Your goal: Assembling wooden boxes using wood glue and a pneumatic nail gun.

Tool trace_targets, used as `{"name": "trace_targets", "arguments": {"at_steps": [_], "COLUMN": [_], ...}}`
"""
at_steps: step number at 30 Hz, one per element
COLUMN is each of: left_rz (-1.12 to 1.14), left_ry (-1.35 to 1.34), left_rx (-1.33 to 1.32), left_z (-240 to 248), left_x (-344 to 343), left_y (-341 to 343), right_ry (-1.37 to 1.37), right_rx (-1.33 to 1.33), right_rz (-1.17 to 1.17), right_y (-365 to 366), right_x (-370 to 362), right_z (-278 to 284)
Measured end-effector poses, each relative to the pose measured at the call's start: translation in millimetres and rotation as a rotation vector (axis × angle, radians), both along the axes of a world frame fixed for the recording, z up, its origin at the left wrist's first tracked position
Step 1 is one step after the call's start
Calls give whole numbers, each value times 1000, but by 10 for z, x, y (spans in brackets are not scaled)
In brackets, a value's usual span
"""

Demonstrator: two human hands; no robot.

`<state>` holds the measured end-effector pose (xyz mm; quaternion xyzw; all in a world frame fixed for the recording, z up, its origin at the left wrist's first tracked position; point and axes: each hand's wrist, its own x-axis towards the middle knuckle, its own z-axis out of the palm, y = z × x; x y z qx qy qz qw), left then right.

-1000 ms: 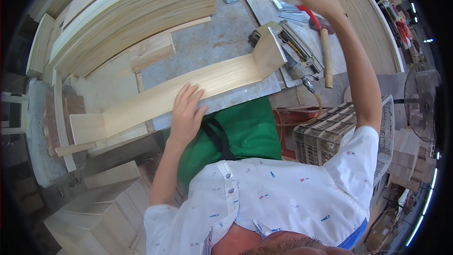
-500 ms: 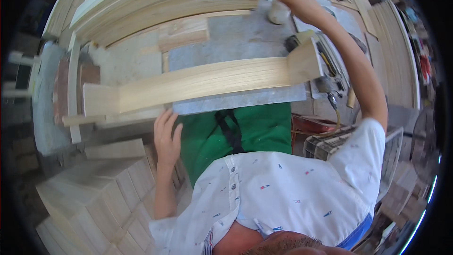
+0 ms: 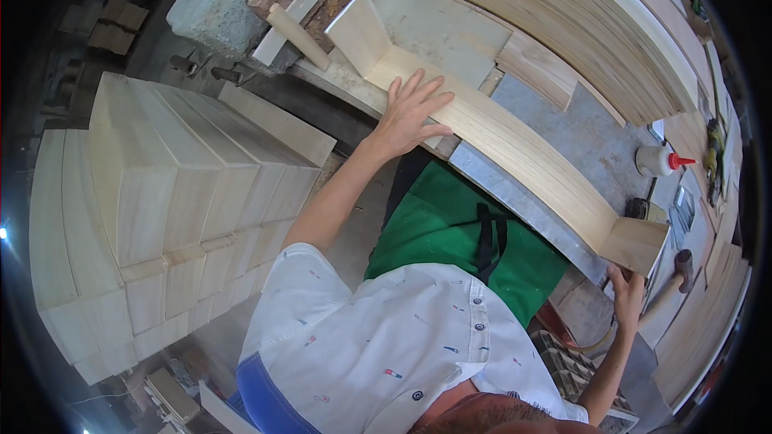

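A pale three-sided wooden frame [image 3: 523,157], one long board with a short upright panel at each end, lies slantwise on the workbench. My left hand [image 3: 410,112] rests on the long board near its left end, fingers spread flat. At the other end my right hand [image 3: 628,293] grips the lower corner of the short end panel [image 3: 635,243], its fingertips partly hidden against the wood. A white squeeze bottle with a red tip [image 3: 655,161] stands beyond the frame, apart from both hands. A hammer with a dark head [image 3: 683,268] lies beside the right end.
Long thin boards [image 3: 555,24] are stacked along the far side of the bench. Finished-looking wooden boxes [image 3: 193,193] are piled at my left. A wooden stick [image 3: 299,37] and a rough stone block [image 3: 225,4] sit near the frame's left end.
My right hand has left the bottle and come down to the frame's right end. My left hand has moved from the bench edge onto the long board. The view has turned.
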<state>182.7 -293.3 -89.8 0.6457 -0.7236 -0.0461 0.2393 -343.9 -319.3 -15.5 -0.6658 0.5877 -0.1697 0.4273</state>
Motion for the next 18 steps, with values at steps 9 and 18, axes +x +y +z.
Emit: {"name": "trace_targets", "arguments": {"at_steps": [9, 18], "left_rz": [23, 58], "left_ry": [0, -19], "left_rx": [-7, 79], "left_z": [-70, 6], "left_x": [458, 750], "left_y": [-282, -377], "right_ry": [-14, -36], "right_rx": [-154, -125], "right_rz": [-55, -46], "right_y": [-331, -489], "right_x": [631, 901], "right_z": [-102, -184]}}
